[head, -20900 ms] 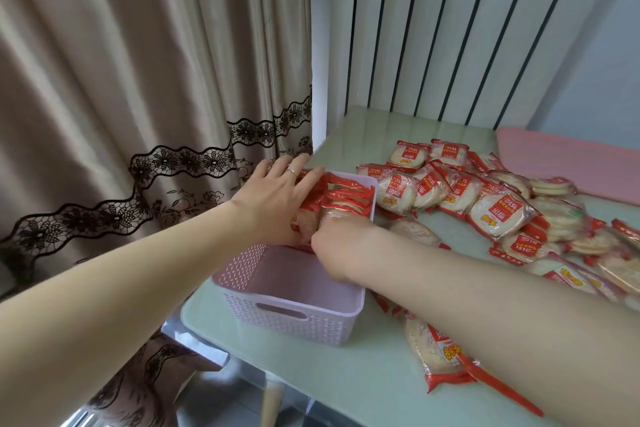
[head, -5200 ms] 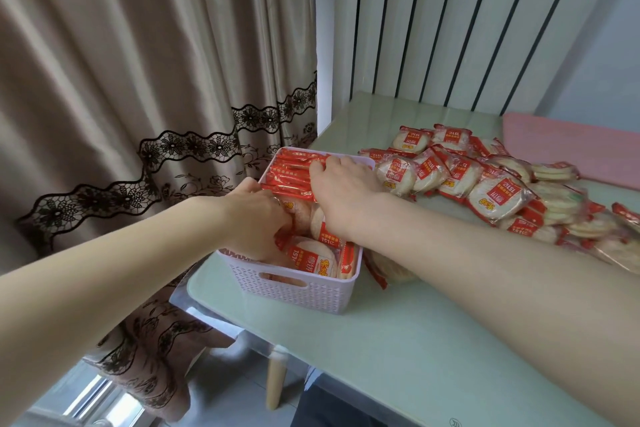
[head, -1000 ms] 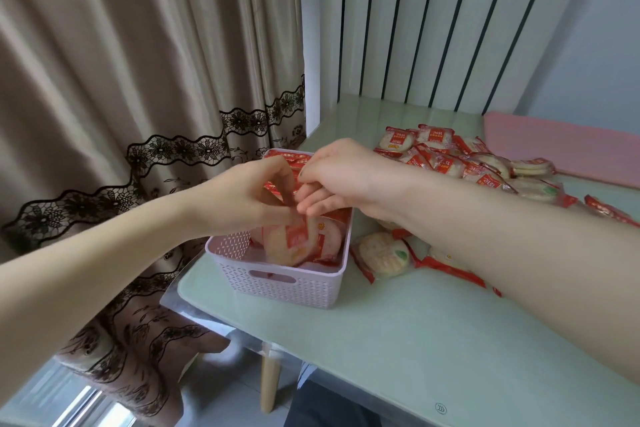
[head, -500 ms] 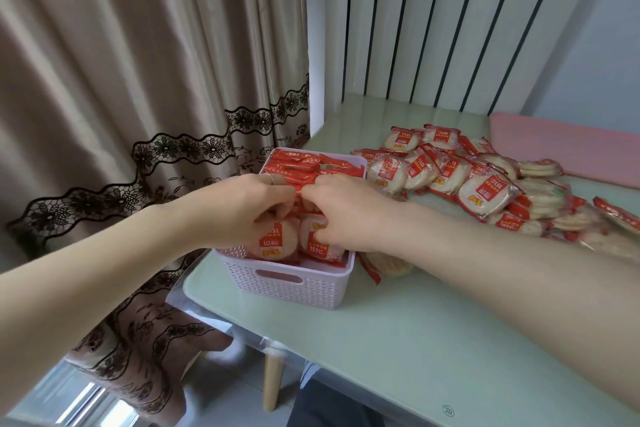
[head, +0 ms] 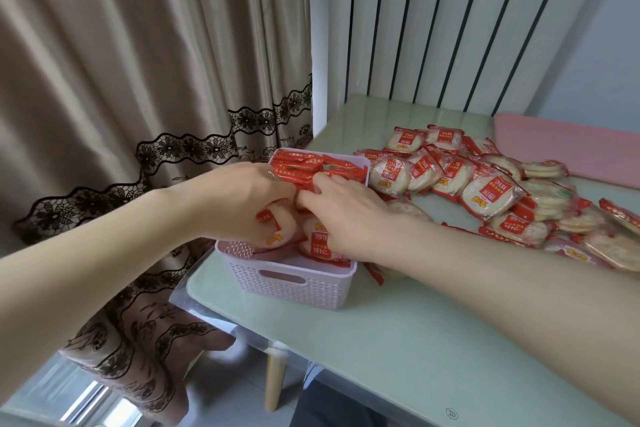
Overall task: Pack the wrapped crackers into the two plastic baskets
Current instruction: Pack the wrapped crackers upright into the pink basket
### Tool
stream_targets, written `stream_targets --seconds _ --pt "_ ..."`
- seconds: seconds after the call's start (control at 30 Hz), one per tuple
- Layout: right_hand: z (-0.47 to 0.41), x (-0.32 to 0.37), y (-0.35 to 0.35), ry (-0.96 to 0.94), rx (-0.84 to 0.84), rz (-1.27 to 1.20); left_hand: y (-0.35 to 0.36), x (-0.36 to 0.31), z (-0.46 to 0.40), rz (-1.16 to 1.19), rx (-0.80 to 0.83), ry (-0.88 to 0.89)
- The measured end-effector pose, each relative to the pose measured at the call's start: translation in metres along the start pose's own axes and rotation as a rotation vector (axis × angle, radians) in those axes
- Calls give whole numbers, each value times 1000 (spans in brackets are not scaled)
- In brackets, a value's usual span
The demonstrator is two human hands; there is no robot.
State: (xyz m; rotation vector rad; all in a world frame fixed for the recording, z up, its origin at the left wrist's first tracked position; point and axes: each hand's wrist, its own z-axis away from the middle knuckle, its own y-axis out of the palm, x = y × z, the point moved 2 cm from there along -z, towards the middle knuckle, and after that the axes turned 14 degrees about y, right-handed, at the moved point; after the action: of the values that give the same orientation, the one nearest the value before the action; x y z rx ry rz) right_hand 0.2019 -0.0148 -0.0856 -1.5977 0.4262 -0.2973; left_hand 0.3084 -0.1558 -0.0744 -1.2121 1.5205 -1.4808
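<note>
Since half a second ago your hands have hardly shifted; both sit low over the near half of the basket [head: 291, 282]. Your left hand [head: 239, 201] curls its fingers down onto a cracker pack [head: 277, 229], seemingly gripping its top edge. Your right hand [head: 346, 215] lies knuckles-up over a second pack [head: 317, 241]; whether it grips or only presses I cannot tell. Both packs stand on edge, faces toward you, just behind the basket's near wall, while the far half holds a tight row of upright packs [head: 311, 166]. Loose packs [head: 485, 191] lie to the right of the basket, nearer your right hand, round pale discs in clear wrap with red ends. Only 1 basket shows on the table [head: 398, 340].
</note>
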Motion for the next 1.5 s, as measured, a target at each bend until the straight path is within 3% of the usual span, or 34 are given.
stream_targets --seconds 0.13,0.27,0.43,0.6,0.7,0.87,0.97,1.03,1.1,1.17,1.23,1.33,1.5 --pt "-4 1 2 30 -4 12 -13 9 2 29 61 -156" --pt "-11 7 6 69 -77 120 -22 12 0 -6 84 -147" --pt "-13 7 8 149 -37 158 -29 12 -4 -112 44 -176" --pt "-14 3 11 201 3 150 -29 17 0 205 -240 -266" --pt "-14 -1 10 232 61 115 -23 17 5 293 -253 -320" --pt "-17 -7 13 269 186 128 -29 16 7 341 -272 -262" --pt "-19 -9 14 280 231 115 -31 14 2 614 -414 -360" --pt "-19 -11 13 282 242 91 -21 10 1 774 -412 -408" --pt "-18 -12 14 285 240 56 -4 8 5 663 -277 -397" --pt "-16 -12 15 286 226 26 10 7 10 407 -130 -361" --pt "-16 -13 16 289 221 22 17 7 11 176 -71 -307" --pt "-16 -13 16 295 227 14 20 0 4 -171 -45 -83" --pt "-16 -13 18 298 221 24 23 -6 2 -194 137 37"
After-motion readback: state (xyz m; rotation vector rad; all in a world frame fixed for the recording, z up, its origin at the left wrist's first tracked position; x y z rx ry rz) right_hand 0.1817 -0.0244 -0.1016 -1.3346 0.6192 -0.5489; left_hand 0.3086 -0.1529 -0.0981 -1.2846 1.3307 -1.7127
